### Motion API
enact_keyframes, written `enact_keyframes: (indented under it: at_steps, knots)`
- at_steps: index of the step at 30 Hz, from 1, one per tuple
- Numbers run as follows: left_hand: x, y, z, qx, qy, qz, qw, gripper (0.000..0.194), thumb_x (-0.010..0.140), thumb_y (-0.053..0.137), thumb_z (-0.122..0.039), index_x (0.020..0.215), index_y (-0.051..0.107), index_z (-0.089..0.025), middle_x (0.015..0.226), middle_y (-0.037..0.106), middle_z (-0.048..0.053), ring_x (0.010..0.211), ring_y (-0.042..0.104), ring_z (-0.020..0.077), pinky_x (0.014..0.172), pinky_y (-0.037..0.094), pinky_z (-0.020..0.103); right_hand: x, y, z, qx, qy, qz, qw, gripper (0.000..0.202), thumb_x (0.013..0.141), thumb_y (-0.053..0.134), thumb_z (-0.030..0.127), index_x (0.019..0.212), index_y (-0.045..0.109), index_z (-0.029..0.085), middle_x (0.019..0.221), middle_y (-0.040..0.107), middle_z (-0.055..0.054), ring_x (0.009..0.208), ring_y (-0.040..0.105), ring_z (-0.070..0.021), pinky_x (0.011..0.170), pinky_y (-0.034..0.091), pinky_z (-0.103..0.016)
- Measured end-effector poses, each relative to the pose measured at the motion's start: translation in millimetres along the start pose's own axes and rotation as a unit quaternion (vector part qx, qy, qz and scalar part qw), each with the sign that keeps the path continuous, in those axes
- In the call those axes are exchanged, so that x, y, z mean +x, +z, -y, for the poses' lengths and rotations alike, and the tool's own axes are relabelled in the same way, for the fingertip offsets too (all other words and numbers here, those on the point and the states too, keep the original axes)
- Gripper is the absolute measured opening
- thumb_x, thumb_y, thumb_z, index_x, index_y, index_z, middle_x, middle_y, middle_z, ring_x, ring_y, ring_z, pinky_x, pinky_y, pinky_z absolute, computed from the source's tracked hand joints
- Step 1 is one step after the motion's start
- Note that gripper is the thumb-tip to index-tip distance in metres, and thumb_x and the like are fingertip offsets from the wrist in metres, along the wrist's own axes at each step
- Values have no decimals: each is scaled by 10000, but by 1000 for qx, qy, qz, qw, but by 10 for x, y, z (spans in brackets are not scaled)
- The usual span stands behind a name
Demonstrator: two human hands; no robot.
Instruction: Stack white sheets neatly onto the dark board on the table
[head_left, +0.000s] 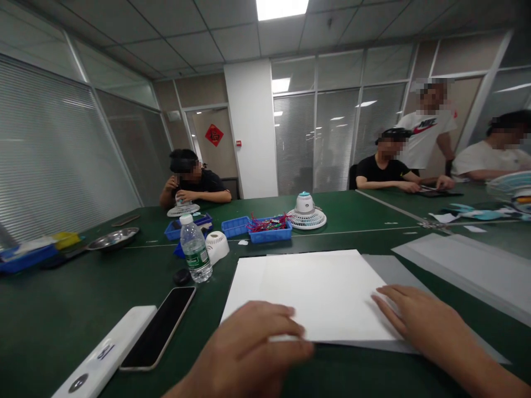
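Note:
A white sheet (307, 293) lies on the green table, with a darker edge showing beneath it. Over its near left corner is my left hand (257, 348), fingers bent and somewhat apart, nothing visible between them. At the sheet's right edge rests my right hand (410, 315), its fingers extended and holding nothing. Left of the sheet are a water bottle (196, 251), a dark phone (161, 329) and a long white box (105, 354).
Beyond the sheet stand a blue tray of red wires (270, 232), a white fan part (306, 213) and a white housing (217, 246). Translucent sheets (468, 271) lie right. A metal plate (114, 239) is left. Several people are around the table.

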State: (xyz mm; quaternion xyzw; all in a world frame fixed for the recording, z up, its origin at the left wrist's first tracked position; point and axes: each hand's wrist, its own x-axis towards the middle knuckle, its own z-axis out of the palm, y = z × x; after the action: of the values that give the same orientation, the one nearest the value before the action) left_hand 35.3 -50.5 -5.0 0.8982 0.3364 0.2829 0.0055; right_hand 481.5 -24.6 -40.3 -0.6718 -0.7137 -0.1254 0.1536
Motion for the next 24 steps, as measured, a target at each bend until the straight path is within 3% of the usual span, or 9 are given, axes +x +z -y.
enact_keyframes:
  at_steps: [3, 7, 9, 15, 19, 24]
  knots:
    - [273, -102, 376, 41, -72, -8, 997, 365, 1029, 452, -322, 1232, 749, -266, 1324, 722, 94, 1284, 640, 289, 1121, 504, 476, 30, -32, -107, -1, 43, 16, 999, 634, 1003, 326, 637, 1062, 796, 216, 1110, 766, -115, 988, 729, -334, 912, 579, -594]
    - [124, 40, 841, 53, -224, 29, 973, 440, 1014, 508, -470, 1370, 675, -272, 1490, 613, 74, 1369, 573, 326, 1144, 476, 542, 45, -60, -110, 36, 54, 75, 995, 722, 991, 263, 711, 1176, 771, 232, 1235, 734, -94, 1121, 695, -312, 1042, 530, -566]
    - [33, 145, 958, 39, -252, 34, 966, 472, 1012, 493, -503, 1378, 673, -267, 1515, 590, 67, 1390, 553, 338, 1162, 448, 568, 48, -62, -76, 53, 56, 102, 992, 765, 977, 243, 745, 1264, 737, 237, 1326, 692, -89, 1214, 652, -314, 1114, 477, -567]
    - [32, 254, 1014, 5, -263, 78, 962, 517, 1011, 448, -583, 1360, 690, -289, 1525, 578, 46, 1430, 509, 348, 1195, 387, 597, 14, 49, -61, 133, 24, 147, 980, 705, 958, 310, 768, 1460, 574, 350, 1553, 484, 20, 1462, 423, -298, 1243, 296, -573]
    - [40, 252, 1048, 1, -267, 99, 959, 548, 1017, 430, -596, 1407, 650, -281, 1560, 539, 47, 1442, 496, 331, 1209, 379, 566, -9, 130, -147, 166, -2, 149, 975, 648, 982, 336, 721, 1529, 465, 398, 1620, 370, 56, 1518, 316, -275, 1269, 221, -559]
    - [31, 276, 1072, 1, -255, 114, 960, 538, 1038, 413, -569, 1444, 610, -277, 1616, 466, 49, 1461, 471, 319, 1224, 357, 545, -1, 150, -205, 159, -32, 178, 971, 619, 987, 387, 694, 1535, 443, 410, 1643, 312, 56, 1535, 260, -293, 1269, 164, -593]
